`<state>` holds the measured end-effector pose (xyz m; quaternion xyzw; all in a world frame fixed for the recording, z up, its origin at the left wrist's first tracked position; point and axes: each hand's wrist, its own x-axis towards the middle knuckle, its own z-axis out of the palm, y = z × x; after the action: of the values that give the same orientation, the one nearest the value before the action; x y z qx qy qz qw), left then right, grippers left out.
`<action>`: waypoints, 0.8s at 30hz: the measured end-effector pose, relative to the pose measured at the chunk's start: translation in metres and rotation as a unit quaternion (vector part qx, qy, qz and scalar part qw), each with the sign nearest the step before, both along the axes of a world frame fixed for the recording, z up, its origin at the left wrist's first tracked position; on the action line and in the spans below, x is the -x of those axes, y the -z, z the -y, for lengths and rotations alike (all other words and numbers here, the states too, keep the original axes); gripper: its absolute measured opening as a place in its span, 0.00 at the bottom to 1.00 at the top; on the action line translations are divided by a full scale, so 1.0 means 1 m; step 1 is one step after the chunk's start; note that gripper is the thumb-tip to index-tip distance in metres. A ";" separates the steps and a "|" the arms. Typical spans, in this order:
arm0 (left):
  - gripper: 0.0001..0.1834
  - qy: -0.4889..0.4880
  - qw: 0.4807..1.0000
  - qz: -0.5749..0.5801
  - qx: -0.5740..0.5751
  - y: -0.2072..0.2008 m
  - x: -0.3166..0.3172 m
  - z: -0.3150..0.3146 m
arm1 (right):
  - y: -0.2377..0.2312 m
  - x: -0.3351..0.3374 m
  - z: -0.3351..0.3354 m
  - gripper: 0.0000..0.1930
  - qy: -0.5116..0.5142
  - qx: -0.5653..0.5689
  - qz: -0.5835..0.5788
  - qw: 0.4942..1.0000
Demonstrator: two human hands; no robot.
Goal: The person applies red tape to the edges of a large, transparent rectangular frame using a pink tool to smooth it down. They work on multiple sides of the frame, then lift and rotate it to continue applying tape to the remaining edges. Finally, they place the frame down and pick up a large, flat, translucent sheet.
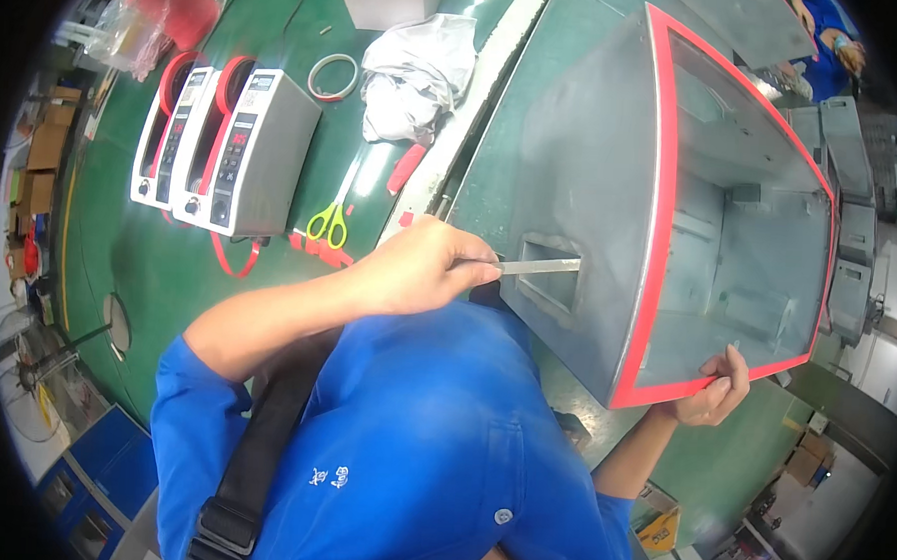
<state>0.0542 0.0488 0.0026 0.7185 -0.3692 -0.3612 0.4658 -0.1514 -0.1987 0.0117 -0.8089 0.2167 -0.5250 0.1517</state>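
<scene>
Stretching out in green, the tabletop (329,160) carries plenty. Biggest thing on show: a grey metal cabinet (595,136), right in front of the blue-shirted person and over to the right, its hollow face turned rightward and framed by a red edging (665,139), with a rectangular cutout (555,291) in the side wall. Over on the left, two white tape dispensers (280,138) stand side by side, a white cloth (412,78) bundled to their right. Now the hands! Down at the cabinet's lower red edge, the right hand (712,394) has its fingers half curled; whether they actually grip, I cannot tell. Beside the cutout, the left hand (434,264) has thumb and forefinger pinched together. Smaller now, scissors (339,215) with yellow-green handles lie near the dispensers. Slimmest of all, a flat metal strip (544,267), held in that left pinch, reaches across the cutout; contact is unclear.
</scene>
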 end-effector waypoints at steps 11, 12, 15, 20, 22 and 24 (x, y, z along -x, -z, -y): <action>0.10 0.007 0.999 -0.009 -0.038 -0.009 -0.001 0.015 | 0.001 0.001 -0.001 0.18 -0.004 -0.017 -0.003 1.000; 0.10 0.001 1.000 0.006 -0.002 -0.004 0.000 0.014 | 0.000 0.003 0.000 0.18 -0.007 -0.020 -0.004 1.000; 0.10 -0.005 0.999 0.020 0.041 0.010 0.005 0.003 | 0.000 0.003 0.000 0.18 -0.014 -0.006 -0.008 1.000; 0.09 0.001 0.999 0.020 0.028 -0.001 0.002 0.009 | 0.001 0.001 0.004 0.18 -0.008 0.008 -0.012 1.000; 0.09 -0.008 0.997 0.036 0.063 0.006 0.002 0.003 | 0.000 0.003 0.000 0.18 -0.005 -0.001 -0.017 1.000; 0.08 0.001 1.000 0.013 0.008 0.000 -0.002 0.002 | 0.000 0.000 -0.001 0.18 0.013 -0.034 -0.004 0.999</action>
<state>0.0566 0.0471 0.0031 0.7189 -0.3786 -0.3496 0.4665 -0.1517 -0.1973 0.0115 -0.8023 0.2456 -0.5162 0.1719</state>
